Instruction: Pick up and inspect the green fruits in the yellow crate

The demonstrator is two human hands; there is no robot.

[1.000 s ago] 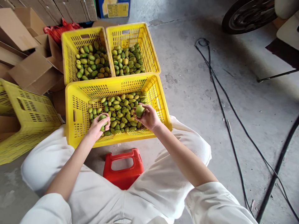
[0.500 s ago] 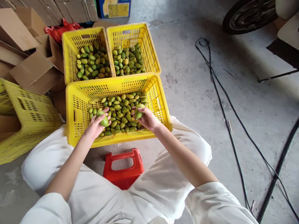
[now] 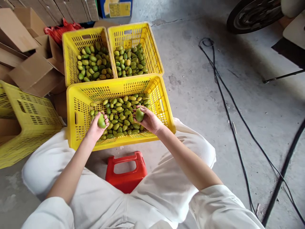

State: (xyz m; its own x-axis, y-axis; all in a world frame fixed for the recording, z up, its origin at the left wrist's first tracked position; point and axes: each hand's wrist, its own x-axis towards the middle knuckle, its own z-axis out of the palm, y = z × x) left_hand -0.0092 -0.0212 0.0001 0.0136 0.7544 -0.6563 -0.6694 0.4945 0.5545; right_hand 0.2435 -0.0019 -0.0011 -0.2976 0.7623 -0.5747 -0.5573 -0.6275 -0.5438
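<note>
My left hand (image 3: 97,125) is closed around a green mango (image 3: 101,121), held above the left part of the near yellow crate (image 3: 82,140). To the right, my right hand (image 3: 149,119) grips another green mango (image 3: 139,114) between thumb and fingers. Both hands are over the crate, apart from each other. Beneath them lies a layer of green and yellowish mangoes (image 3: 121,111), smaller-looking than the two I hold. My palms partly hide the fruit below.
Two more yellow crates (image 3: 87,37) (image 3: 156,57) with mangoes adjoin the far side. A yellow crate (image 3: 35,111) and cardboard boxes (image 3: 35,74) are at left. A red plastic stool (image 3: 126,181) sits between my legs. Black cables (image 3: 228,108) and a wheel (image 3: 252,19) are at right.
Both mangoes have turned in my hands. My left hand has shifted slightly left and its fingers have curled more around its mango; the right hand has barely moved.
</note>
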